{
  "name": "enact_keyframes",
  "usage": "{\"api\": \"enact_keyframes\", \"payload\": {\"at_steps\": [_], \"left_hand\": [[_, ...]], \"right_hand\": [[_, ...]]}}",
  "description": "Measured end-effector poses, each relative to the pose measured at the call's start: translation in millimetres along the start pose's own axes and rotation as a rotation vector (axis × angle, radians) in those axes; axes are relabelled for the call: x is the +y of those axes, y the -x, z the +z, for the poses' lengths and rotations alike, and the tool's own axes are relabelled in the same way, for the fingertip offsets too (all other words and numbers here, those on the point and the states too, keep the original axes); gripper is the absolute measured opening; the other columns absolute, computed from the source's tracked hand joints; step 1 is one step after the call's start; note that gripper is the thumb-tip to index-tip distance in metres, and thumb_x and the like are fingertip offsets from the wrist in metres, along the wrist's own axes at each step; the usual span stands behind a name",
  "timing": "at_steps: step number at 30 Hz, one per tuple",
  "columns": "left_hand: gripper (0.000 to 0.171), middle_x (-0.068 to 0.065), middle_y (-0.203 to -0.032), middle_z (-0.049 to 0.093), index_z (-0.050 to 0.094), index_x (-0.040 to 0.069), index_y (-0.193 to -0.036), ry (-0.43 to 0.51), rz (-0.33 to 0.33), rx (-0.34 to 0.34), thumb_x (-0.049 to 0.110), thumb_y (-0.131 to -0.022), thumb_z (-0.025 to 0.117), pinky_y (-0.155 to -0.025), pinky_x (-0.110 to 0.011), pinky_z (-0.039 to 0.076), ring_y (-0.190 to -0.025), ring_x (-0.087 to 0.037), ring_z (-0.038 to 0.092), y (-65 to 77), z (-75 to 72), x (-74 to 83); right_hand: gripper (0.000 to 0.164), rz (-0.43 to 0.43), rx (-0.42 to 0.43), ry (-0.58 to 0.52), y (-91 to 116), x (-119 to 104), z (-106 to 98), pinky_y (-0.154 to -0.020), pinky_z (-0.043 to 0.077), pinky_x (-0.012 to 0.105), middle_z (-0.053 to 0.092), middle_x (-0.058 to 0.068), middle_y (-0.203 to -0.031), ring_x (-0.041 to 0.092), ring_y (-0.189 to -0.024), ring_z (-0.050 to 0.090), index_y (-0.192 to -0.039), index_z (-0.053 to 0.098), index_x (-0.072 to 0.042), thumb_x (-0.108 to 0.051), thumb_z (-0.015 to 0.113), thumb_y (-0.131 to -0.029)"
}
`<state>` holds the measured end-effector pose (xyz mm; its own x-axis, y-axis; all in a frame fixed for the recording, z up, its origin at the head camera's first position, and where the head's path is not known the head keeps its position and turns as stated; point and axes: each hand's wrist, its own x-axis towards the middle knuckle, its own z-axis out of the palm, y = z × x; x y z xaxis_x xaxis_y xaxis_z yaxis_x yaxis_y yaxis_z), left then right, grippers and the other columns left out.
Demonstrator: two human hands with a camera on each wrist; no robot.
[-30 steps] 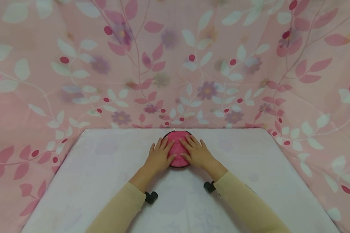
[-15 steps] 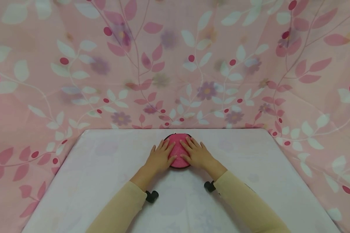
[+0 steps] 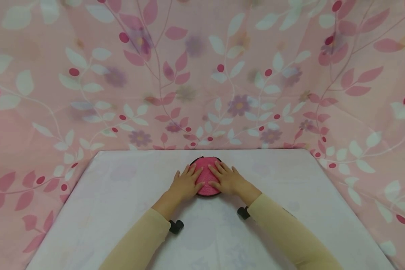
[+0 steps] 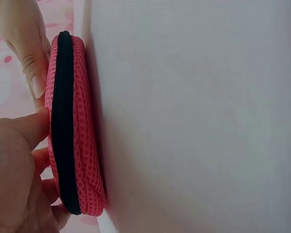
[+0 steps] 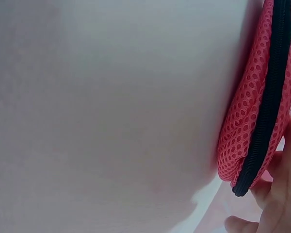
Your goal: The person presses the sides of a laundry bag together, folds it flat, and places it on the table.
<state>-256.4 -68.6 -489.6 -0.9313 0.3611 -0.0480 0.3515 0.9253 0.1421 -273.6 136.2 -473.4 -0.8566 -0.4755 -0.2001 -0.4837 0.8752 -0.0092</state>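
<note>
A round pink mesh pouch point(image 3: 207, 175) with a black zipper lies near the far edge of the table. On its left part rests my left hand point(image 3: 185, 183), fingers spread and fairly straight. My right hand point(image 3: 231, 182) lies the same way over the right part, thumb toward the other thumb. In the left wrist view the pouch stands out side-on, its black zipper point(image 4: 64, 121) running along the edge and fingertips touching the top face. The right wrist view shows the pouch's mesh side point(image 5: 245, 107) close on the cloth, with fingers against its upper face.
A pale cloth covers the table point(image 3: 202, 232). Behind and beside it hangs a pink curtain point(image 3: 202, 75) with leaves and flowers. Small black wrist cameras point(image 3: 176, 227) sit at both sleeve cuffs.
The pouch has slid slightly toward me, away from the far table edge, with both hands staying on it. The view has tilted a little.
</note>
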Motion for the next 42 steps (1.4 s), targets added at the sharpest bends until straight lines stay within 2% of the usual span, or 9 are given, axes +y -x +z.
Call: {"api": "enact_keyframes", "payload": {"at_steps": [13, 17, 25, 37, 42], "left_hand": [[0.064, -0.008, -0.152, 0.018, 0.023, 0.025, -0.147, 0.053, -0.010, -0.063, 0.054, -0.093, 0.039, -0.104, -0.061, 0.016, -0.139, -0.032, 0.012, 1.7, -6.4, 3.3], [0.064, -0.008, -0.152, 0.017, 0.023, 0.025, -0.147, 0.040, -0.010, -0.072, 0.055, -0.093, 0.038, -0.104, -0.062, 0.015, -0.139, -0.033, 0.012, 3.7, -4.3, 3.6], [0.064, -0.007, -0.153, 0.014, 0.023, 0.026, -0.147, 0.018, -0.012, -0.063, 0.057, -0.092, 0.036, -0.104, -0.062, 0.014, -0.139, -0.031, 0.011, 3.8, -3.0, 4.0], [0.065, -0.007, -0.153, 0.017, 0.022, 0.027, -0.147, 0.065, -0.040, -0.082, 0.056, -0.092, 0.038, -0.105, -0.062, 0.013, -0.139, -0.031, 0.010, 2.1, -3.2, 4.0], [0.065, -0.006, -0.153, 0.015, 0.020, 0.029, -0.147, 0.073, -0.035, -0.062, 0.058, -0.091, 0.036, -0.105, -0.062, 0.012, -0.140, -0.031, 0.008, -0.7, 0.8, 1.9]], "right_hand": [[0.073, 0.010, -0.021, 0.031, -2.8, -2.1, 6.0, -0.106, 0.018, 0.057, 0.005, 0.004, -0.155, 0.028, -0.140, 0.005, -0.148, 0.005, -0.027, -0.064, 0.027, -0.090], [0.073, 0.008, -0.042, 0.044, -1.7, -4.9, 6.0, -0.106, 0.019, 0.057, 0.004, 0.004, -0.155, 0.028, -0.140, 0.004, -0.148, 0.004, -0.026, -0.064, 0.026, -0.090], [0.073, 0.005, -0.031, 0.064, 1.0, -5.6, 2.7, -0.105, 0.021, 0.056, 0.006, 0.005, -0.154, 0.028, -0.140, 0.006, -0.149, 0.006, -0.025, -0.064, 0.024, -0.091], [0.073, 0.003, -0.044, 0.052, -4.9, -5.2, 7.2, -0.105, 0.022, 0.056, 0.003, 0.005, -0.155, 0.027, -0.140, 0.002, -0.148, 0.003, -0.025, -0.066, 0.020, -0.090], [0.073, 0.021, -0.047, 0.068, -6.8, -3.3, 9.0, -0.105, 0.022, 0.055, 0.001, 0.003, -0.155, 0.026, -0.141, 0.001, -0.148, 0.000, -0.027, -0.067, 0.017, -0.089]]}}
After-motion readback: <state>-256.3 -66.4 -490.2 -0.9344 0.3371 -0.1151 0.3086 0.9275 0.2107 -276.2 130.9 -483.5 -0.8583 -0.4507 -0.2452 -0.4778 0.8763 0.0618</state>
